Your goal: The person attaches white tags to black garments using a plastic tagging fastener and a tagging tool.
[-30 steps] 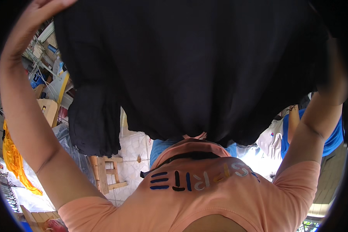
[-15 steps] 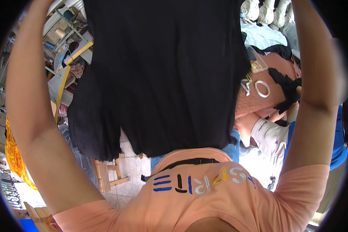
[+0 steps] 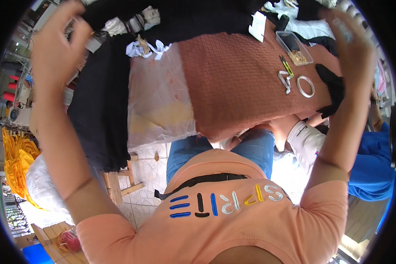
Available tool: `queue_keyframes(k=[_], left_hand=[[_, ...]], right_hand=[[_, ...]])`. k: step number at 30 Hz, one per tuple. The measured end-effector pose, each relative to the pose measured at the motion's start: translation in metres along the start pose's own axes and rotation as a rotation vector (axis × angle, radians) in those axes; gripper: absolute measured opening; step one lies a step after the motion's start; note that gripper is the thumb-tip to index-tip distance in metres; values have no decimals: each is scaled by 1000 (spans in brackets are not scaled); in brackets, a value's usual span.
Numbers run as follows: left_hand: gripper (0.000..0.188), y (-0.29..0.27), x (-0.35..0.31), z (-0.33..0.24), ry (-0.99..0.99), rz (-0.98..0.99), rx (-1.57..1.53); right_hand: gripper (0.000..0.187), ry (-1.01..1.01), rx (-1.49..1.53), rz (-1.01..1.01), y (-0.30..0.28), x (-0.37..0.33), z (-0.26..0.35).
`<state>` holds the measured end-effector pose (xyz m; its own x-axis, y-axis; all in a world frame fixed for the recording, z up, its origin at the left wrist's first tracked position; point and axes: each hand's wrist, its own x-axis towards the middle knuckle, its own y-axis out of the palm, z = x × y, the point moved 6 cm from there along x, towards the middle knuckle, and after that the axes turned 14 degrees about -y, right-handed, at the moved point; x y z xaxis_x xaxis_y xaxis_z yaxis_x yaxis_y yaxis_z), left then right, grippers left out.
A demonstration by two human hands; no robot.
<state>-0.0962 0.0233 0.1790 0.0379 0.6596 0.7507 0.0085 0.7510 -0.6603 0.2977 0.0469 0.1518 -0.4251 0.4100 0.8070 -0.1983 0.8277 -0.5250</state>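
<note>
My left hand (image 3: 59, 48) is raised at the upper left, its thumb and fingers apart with nothing visible between them. At the upper right my right hand (image 3: 351, 39) is also raised; motion blurs its fingers, which look stretched out. A small whitish patch by those fingers is too smeared to name. Black cloth (image 3: 102, 101) hangs down the left side of the table and stretches across its far side, below and beyond my hands. White strips (image 3: 148, 49) lie bunched beside it, above a clear plastic sheet (image 3: 160, 97).
A brown textured cloth (image 3: 242, 79) covers the table. Yellow-handled thread snips (image 3: 287, 65), a white ring (image 3: 305, 86) and a clear plastic box (image 3: 295, 47) rest on it. Close by on the right is another person in a blue garment (image 3: 369, 163). A wooden stool (image 3: 114, 187) stands lower left.
The black cloth that hung up between my arms has dropped away onto the far and left side of the table, uncovering the tabletop. Both my hands have come into view.
</note>
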Motion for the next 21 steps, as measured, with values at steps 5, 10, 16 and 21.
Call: queue_keyframes(k=[5, 10, 16, 21], left_hand=[[23, 105, -137, -31, -27, 337, -355], [32, 148, -211, -46, -228, 532, -544], [22, 139, -262, -61, -33, 746, -579], [20, 136, -270, -69, 11, 901, -621]], right_hand=[[17, 121, 549, 148, 68, -124, 51], [37, 321, 692, 334, 94, -183, 71], [28, 272, 727, 697, 93, -219, 77], [31, 60, 1132, 906, 64, -189, 92]])
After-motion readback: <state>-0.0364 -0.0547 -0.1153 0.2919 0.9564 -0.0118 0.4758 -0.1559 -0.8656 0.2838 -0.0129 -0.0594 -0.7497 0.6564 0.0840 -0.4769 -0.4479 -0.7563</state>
